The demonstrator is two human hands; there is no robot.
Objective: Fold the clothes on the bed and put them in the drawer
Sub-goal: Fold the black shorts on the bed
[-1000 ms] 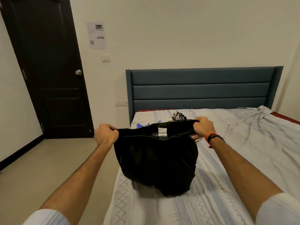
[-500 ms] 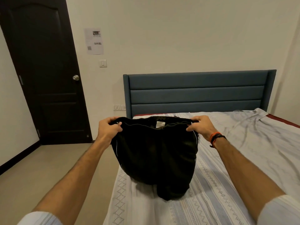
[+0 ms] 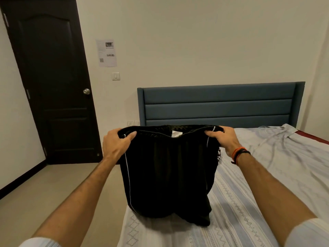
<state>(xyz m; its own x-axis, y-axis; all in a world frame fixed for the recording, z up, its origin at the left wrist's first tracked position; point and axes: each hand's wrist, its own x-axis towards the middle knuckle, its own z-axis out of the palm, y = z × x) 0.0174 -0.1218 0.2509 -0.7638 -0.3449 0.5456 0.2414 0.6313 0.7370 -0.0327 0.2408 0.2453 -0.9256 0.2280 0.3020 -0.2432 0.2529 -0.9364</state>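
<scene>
Now lifting black shorts higher than half a second ago, waistband pulled flatter and hems only just touching the bed; looking like spreading before the first fold. Left hand pinching the waistband's left end, thumb on the near face, fingers curled behind. Right hand gripping the right end likewise. Shorts hanging between and below both hands, over the bed's left edge. Drawer not showing in view
</scene>
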